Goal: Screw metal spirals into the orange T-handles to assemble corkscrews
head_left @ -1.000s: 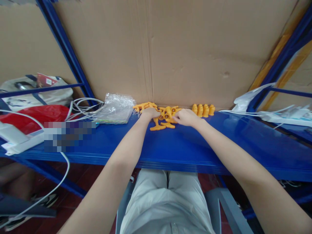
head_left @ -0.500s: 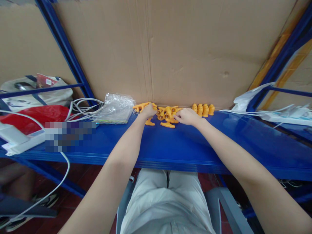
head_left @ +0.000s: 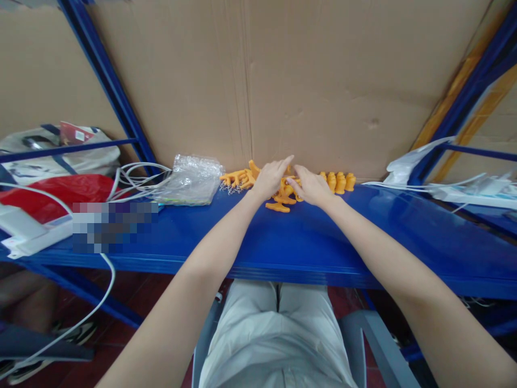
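My left hand point(head_left: 270, 180) reaches over the heap, its fingers stretched toward the right. A small orange plastic piece point(head_left: 288, 168) shows at its fingertips, mostly hidden. Close by, my right hand point(head_left: 311, 186) has its thumb and fingers apart, almost meeting the left fingertips. Under and between both hands lies a pile of orange plastic parts point(head_left: 284, 195), with one curved orange part point(head_left: 277, 207) in front. Just left of my left hand, an orange part point(head_left: 253, 168) sticks up beside branched orange pieces point(head_left: 235, 178) with thin metal wires.
Several rounded orange pieces point(head_left: 340, 183) stand in a row at right. Clear plastic packaging point(head_left: 194, 180), white cables point(head_left: 141, 175) and a red bag point(head_left: 60, 194) lie left on the blue table point(head_left: 307, 242). A cardboard wall point(head_left: 315, 91) closes the back. Another person's leg shows lower left.
My left hand has moved right, from the branched pieces to the middle pile beside my right hand. My right hand has shifted little, and its fingers have spread.
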{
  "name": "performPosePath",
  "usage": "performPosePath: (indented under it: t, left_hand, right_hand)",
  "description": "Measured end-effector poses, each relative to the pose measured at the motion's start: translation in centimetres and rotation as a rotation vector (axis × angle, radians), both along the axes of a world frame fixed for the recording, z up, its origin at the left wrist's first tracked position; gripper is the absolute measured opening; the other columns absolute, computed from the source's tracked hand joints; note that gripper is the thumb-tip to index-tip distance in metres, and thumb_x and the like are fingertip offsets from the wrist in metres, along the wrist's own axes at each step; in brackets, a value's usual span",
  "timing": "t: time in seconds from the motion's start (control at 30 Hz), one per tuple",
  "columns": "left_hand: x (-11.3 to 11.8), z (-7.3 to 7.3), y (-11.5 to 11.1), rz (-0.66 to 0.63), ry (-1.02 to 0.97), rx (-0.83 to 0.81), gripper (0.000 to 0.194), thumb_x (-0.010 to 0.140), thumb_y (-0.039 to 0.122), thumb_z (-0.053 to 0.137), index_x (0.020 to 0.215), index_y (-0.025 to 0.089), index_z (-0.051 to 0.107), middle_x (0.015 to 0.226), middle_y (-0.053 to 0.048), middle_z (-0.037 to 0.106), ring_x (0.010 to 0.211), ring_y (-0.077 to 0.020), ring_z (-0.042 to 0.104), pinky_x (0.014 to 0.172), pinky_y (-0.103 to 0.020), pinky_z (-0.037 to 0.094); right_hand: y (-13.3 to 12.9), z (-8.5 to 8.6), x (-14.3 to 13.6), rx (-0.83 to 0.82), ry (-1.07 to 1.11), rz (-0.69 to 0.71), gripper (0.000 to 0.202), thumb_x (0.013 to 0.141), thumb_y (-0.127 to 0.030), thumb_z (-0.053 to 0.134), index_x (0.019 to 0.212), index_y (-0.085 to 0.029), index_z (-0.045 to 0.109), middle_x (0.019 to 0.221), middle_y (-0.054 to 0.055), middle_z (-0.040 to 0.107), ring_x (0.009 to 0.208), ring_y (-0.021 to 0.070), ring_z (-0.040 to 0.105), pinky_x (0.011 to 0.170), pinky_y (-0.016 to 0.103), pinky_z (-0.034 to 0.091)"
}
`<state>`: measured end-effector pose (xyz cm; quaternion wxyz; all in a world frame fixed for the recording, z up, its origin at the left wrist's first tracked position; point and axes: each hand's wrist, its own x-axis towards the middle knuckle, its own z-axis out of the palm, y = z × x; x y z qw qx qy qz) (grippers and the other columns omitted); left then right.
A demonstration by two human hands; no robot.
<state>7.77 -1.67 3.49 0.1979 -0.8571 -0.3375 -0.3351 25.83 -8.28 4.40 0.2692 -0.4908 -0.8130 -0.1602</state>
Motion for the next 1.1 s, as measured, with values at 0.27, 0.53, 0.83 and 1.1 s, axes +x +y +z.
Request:
performPosePath:
  t: [0.27,0.53,0.83,1.1]
  left_hand:
    - [0.8,0.0,-0.4,-0.109,0.055,0.068,0.057,0.101,0.015,0.034,0.158,0.013,0.039,0.143,-0.019,0.062,0.132,-0.0248,0.058,0.109,-0.042,0.045]
    - [1.2,-0.1,-1.0,-0.032,0.11,0.063,0.059,0.099,0.012,0.036,0.158,0.014,0.04,0.133,-0.019,0.069,0.124,-0.0247,0.064,0.105,-0.041,0.045]
    - [0.3,0.2,-1.1,0.089,0.026,0.057,0.041,0.098,0.01,0.039,0.131,0.018,0.063,0.12,-0.013,0.074,0.118,-0.0256,0.066,0.126,-0.055,0.026]
    - [-0.6,0.0,-0.6,0.112,-0.027,0.077,0.04,0.099,0.009,0.035,0.123,0.023,0.064,0.113,-0.008,0.072,0.116,-0.0234,0.062,0.128,-0.058,0.02]
  right_hand:
    - [0.7,-0.1,1.0,0.002,0.133,0.07,0.053,0.104,-0.043,0.038,0.147,-0.013,0.044,0.14,0.021,0.063,0.115,0.0312,0.068,0.093,0.044,0.055]
    - [2.3,-0.5,1.6,-0.043,0.212,0.131,0.047,0.1,-0.043,0.045,0.136,-0.015,0.052,0.126,0.019,0.069,0.1,0.0282,0.069,0.086,0.04,0.054]
    - [3.1,-0.3,2.2,-0.086,0.323,0.213,0.042,0.096,-0.046,0.05,0.124,-0.016,0.055,0.119,0.015,0.069,0.092,0.0233,0.066,0.079,0.034,0.051]
    - [2.6,0.5,2.7,-0.126,0.304,0.162,0.043,0.097,-0.043,0.048,0.129,-0.015,0.052,0.119,0.014,0.068,0.081,0.02,0.064,0.076,0.033,0.049]
